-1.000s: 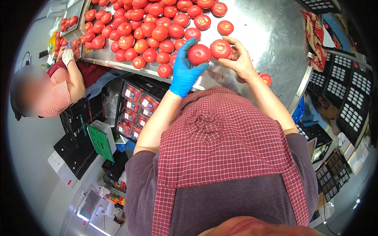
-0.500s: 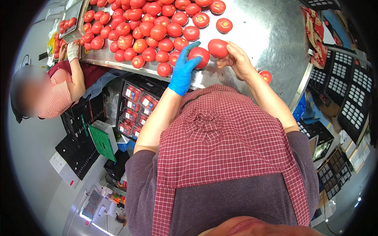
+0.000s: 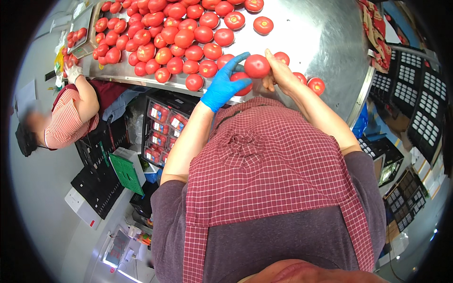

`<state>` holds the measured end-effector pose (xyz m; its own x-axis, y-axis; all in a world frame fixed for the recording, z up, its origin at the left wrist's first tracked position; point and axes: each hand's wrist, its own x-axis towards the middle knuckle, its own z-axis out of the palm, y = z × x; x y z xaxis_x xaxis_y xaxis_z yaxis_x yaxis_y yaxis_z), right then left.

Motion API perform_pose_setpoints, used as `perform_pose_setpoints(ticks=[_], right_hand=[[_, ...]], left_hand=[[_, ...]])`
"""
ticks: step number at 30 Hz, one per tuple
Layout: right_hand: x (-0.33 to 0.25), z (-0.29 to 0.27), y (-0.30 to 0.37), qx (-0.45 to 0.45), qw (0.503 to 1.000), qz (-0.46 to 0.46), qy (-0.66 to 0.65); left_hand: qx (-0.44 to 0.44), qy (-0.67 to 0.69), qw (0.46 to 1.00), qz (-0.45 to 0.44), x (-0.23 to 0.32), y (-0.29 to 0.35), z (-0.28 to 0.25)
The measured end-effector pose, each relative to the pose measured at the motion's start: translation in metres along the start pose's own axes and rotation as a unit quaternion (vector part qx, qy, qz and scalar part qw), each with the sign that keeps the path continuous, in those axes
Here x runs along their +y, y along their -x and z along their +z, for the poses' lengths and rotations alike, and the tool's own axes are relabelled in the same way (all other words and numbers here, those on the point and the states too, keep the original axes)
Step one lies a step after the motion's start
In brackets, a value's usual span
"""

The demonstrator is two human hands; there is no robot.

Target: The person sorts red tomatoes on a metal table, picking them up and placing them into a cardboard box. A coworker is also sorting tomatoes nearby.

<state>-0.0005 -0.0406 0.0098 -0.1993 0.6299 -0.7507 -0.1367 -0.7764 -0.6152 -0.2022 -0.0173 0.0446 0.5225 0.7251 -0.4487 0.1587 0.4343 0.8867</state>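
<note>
Head view: both hands (image 3: 225,84) (image 3: 278,71) grip tomatoes (image 3: 257,66) at the steel table's edge (image 3: 330,42).

Tomato heap (image 3: 179,37) left, bare steel table (image 3: 321,37) right.

The right hand (image 3: 278,70) holds a red tomato (image 3: 257,66) above the steel table (image 3: 321,37). The gloved left hand (image 3: 224,85) cups another tomato (image 3: 241,81) beside it. More tomatoes (image 3: 184,37) cover the table.

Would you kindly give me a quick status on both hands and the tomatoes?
Left hand, blue-gloved, on one tomato. Right hand, bare, holds another tomato. Loose tomatoes crowd the steel table.
</note>
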Motion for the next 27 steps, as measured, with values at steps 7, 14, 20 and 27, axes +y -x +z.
perform_pose_setpoints(ticks=[7,14,20,27], right_hand=[[0.009,0.007,0.010,-0.026,0.990,-0.053,0.132],[0.012,-0.026,0.001,0.269,0.749,-0.345,0.499],[0.026,-0.051,-0.015,0.201,0.793,-0.271,0.507],[0.019,-0.036,-0.011,-0.071,0.984,-0.145,-0.072]], left_hand=[[-0.003,0.011,0.999,-0.053,-0.019,-0.001,0.001],[0.058,0.199,0.972,-0.109,-0.039,-0.002,0.009],[0.058,0.340,0.922,-0.177,-0.063,-0.008,-0.001],[0.011,0.436,0.888,-0.144,-0.046,-0.004,0.003]])
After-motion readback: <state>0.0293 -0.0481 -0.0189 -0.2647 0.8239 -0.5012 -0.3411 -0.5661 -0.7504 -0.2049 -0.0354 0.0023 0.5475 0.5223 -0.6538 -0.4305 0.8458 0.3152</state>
